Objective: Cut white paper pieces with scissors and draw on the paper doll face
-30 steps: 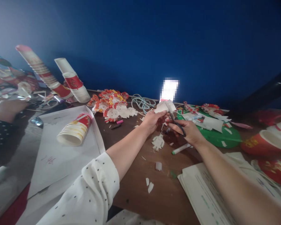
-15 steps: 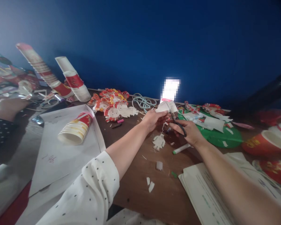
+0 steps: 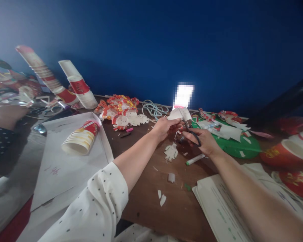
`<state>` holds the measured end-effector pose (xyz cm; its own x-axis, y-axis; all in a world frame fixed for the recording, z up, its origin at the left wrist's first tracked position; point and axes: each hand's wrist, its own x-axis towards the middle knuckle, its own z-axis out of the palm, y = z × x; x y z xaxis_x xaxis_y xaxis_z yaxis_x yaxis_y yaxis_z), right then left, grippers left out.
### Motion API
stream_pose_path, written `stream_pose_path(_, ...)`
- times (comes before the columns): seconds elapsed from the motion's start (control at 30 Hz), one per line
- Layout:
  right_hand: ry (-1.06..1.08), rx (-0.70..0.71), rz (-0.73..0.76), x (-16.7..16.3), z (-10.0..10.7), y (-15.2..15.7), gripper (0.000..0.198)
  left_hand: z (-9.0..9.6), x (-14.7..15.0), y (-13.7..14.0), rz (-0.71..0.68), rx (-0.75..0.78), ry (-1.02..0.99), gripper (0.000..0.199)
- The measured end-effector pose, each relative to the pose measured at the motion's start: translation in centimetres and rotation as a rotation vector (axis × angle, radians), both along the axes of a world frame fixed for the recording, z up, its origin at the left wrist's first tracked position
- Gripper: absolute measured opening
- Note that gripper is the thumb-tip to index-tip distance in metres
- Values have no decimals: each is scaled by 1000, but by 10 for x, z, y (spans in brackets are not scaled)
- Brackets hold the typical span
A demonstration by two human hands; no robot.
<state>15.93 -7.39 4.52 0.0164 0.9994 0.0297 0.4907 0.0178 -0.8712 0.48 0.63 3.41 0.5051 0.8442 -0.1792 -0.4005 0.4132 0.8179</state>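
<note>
While pinching white paper (image 3: 174, 115) in the left hand (image 3: 165, 129), grips black-handled scissors (image 3: 197, 137) in the right hand (image 3: 205, 139), at the paper's right edge — both just beyond the jagged white cutout (image 3: 171, 152) on the brown table (image 3: 146, 178). Note, to the right of this cutout, a green-tipped marker (image 3: 195, 159); farther right, a green disc (image 3: 246, 149); far to the left — nested paper cups (image 3: 82, 138) on white cardboard (image 3: 70, 178).

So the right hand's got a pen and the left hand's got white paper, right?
Not quite: the pen is wrong. In the head view, the right hand holds scissors. The left hand does hold white paper.
</note>
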Motion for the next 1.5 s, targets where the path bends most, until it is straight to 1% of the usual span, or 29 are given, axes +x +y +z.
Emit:
stream_pose_path(0.17,20,13,11,1,-2,1,38,-1,0,-1,14,0,-26,5)
stream_pose_path(0.47,4,3,-5,1,0,0,39,5,-2,-2,10,-15,-16,3)
stream_pose_path(0.67,17,9,-9,0,1,1,40,2,0,-1,13,-25,-47,7)
stream_pose_path(0.83,77,23,-59,0,-2,2,41,-2,7,-6,65,-15,-116,10)
stream_pose_path(0.93,70,35,-51,-2,-3,2,42,-5,12,-9,105,13,-77,17)
stream_pose_path(1.03,68,40,-30,-3,-4,2,43,-8,15,-11,141,54,-8,20)
stream_pose_path(1.17,67,8,3,-2,-7,4,43,-11,13,-9,199,131,158,23)
stream_pose_path(1.3,60,-28,14,0,-8,4,45,-10,7,-2,198,207,324,27)
stream_pose_path(1.4,66,-23,20,0,-8,4,47,-8,2,2,149,217,336,23)
stream_pose_path(1.5,67,-13,23,-1,-7,3,48,-6,0,5,123,128,257,17)
